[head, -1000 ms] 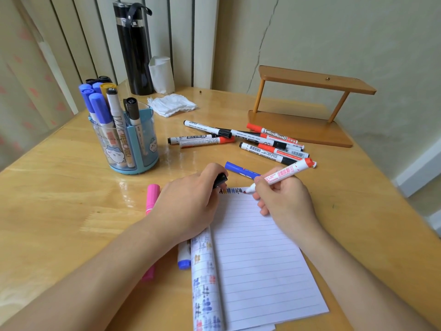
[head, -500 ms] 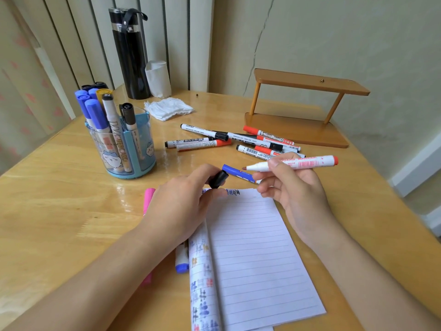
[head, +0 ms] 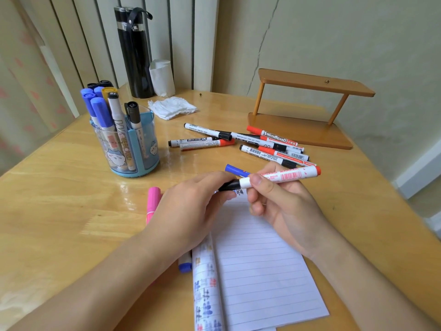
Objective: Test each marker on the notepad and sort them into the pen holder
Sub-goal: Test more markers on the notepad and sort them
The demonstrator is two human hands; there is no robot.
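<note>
My right hand (head: 284,204) holds a white marker with a red end (head: 284,176) level above the lined notepad (head: 260,271). My left hand (head: 191,209) pinches the black cap (head: 230,185), which sits on the marker's tip. The blue pen holder (head: 145,142) stands at the left with several markers upright in it. Several loose black and red markers (head: 257,142) lie in a pile behind my hands. A blue marker (head: 236,170) lies just behind my fingers. A pink marker (head: 152,201) and a blue-capped one (head: 185,265) lie partly under my left arm.
A black flask (head: 136,53) and a white paper cup (head: 162,77) stand at the back by the wall. A crumpled white tissue (head: 171,107) lies near them. A small wooden shelf (head: 307,111) sits at the back right. The table's right edge runs close to my right arm.
My right hand lifted the marker off the notepad and turned it level. My left hand brought the black cap up to its tip, where the two now meet.
</note>
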